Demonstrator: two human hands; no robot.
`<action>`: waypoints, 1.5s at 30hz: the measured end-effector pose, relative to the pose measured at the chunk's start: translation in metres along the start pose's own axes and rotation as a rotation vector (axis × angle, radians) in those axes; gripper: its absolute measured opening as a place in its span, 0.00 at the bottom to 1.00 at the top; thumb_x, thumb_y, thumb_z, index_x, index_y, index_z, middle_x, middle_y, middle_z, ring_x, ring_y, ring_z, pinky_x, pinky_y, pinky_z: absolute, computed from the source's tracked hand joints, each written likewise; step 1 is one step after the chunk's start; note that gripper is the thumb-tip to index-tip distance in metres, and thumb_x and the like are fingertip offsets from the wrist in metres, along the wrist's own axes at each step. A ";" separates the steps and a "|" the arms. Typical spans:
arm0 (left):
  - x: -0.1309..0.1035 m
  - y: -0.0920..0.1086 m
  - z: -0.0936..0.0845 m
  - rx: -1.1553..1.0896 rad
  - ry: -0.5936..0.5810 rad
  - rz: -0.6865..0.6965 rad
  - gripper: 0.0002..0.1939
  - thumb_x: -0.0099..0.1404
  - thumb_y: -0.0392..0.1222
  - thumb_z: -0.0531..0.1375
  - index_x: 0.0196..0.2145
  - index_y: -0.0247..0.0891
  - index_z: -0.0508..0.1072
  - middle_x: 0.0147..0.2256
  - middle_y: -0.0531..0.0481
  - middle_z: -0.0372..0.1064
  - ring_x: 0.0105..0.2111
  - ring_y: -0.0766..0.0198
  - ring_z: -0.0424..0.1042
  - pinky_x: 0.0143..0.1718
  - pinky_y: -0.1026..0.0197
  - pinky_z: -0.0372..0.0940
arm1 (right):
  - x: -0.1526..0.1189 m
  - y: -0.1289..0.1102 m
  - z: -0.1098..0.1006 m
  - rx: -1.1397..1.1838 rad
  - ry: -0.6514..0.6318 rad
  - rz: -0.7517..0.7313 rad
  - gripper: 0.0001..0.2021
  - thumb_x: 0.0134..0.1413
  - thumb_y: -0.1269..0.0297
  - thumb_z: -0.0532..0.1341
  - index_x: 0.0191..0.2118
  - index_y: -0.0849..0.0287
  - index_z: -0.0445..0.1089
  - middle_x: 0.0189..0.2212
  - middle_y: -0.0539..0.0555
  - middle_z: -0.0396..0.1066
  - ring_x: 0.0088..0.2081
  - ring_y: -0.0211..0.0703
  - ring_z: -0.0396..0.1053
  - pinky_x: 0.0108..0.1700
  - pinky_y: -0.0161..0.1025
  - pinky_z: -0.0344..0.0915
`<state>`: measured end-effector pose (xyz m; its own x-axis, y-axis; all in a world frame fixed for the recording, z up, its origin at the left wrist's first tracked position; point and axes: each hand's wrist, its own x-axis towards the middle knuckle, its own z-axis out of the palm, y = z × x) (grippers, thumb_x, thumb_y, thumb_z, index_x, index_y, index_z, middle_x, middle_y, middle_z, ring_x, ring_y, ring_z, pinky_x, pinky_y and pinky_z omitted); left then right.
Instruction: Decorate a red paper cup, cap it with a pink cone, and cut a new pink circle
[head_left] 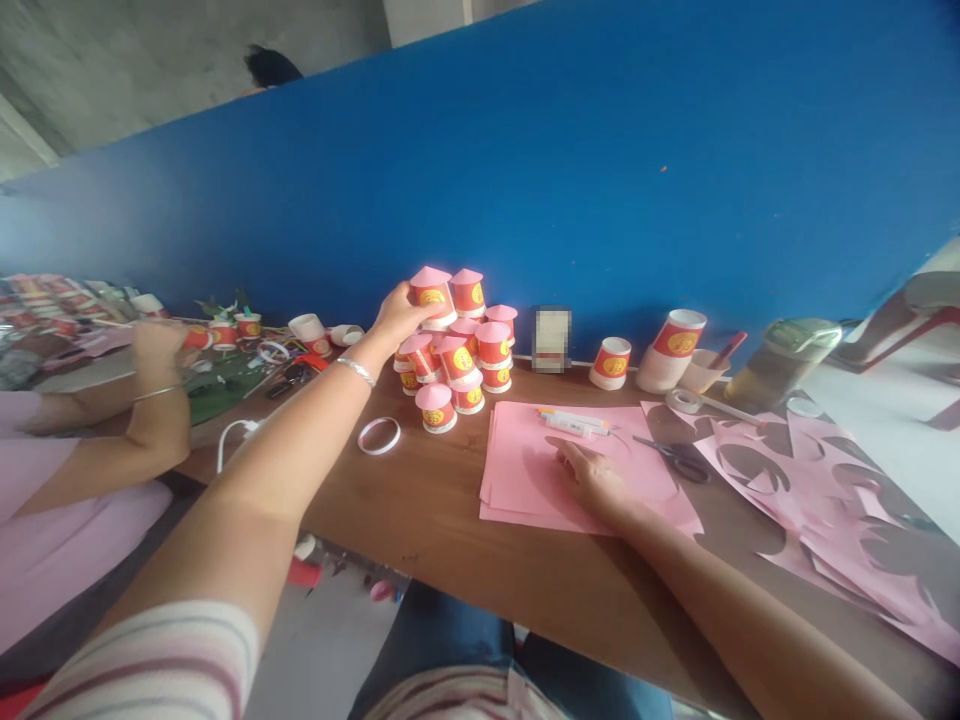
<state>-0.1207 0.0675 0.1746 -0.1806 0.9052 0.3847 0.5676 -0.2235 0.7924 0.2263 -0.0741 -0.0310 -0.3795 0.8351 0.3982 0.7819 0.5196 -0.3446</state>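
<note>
My left hand (401, 315) reaches out to a red paper cup with a pink cone top (433, 292) and has its fingers round the cup's left side, at the top of a stack. Similar red cups with pink cone tops (456, 362) are piled beneath and beside it. On the pink paper sheets (517, 470) rests my right hand (592, 478), with a finger stretched out and nothing visible in it. Markers (574, 422) lie on the sheets just beyond that hand, and dark scissors (679, 460) are to its right.
Cut pink scraps (810, 520) spread over the right side. Cups (679, 345), a tape roll (684, 400) and a jar (784, 360) stand near the blue partition (600, 180). A white ring (379, 436) lies left of the stack. At the left, a person's arms (154, 400) work among craft items.
</note>
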 end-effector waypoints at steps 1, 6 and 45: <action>0.000 0.002 0.004 -0.002 -0.012 -0.005 0.30 0.51 0.49 0.72 0.51 0.37 0.75 0.51 0.43 0.79 0.50 0.49 0.79 0.51 0.54 0.74 | 0.000 0.000 0.000 0.001 -0.002 0.001 0.21 0.62 0.73 0.58 0.59 0.58 0.75 0.47 0.62 0.83 0.44 0.51 0.83 0.45 0.44 0.80; 0.004 0.010 0.027 0.016 -0.031 -0.048 0.30 0.49 0.46 0.73 0.50 0.38 0.77 0.49 0.42 0.80 0.49 0.48 0.80 0.49 0.54 0.74 | 0.001 -0.001 -0.002 0.001 -0.017 -0.015 0.20 0.63 0.73 0.57 0.58 0.58 0.76 0.44 0.60 0.84 0.43 0.50 0.83 0.46 0.44 0.79; 0.003 0.005 0.037 0.143 -0.145 0.068 0.27 0.53 0.47 0.71 0.51 0.42 0.80 0.49 0.47 0.81 0.50 0.46 0.79 0.53 0.54 0.72 | 0.000 -0.006 -0.006 -0.002 -0.016 -0.095 0.12 0.69 0.68 0.54 0.41 0.55 0.77 0.36 0.55 0.79 0.34 0.45 0.76 0.37 0.42 0.73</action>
<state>-0.0893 0.0825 0.1621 -0.0266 0.9345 0.3549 0.6847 -0.2416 0.6876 0.2249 -0.0786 -0.0237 -0.4600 0.7845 0.4158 0.7427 0.5966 -0.3041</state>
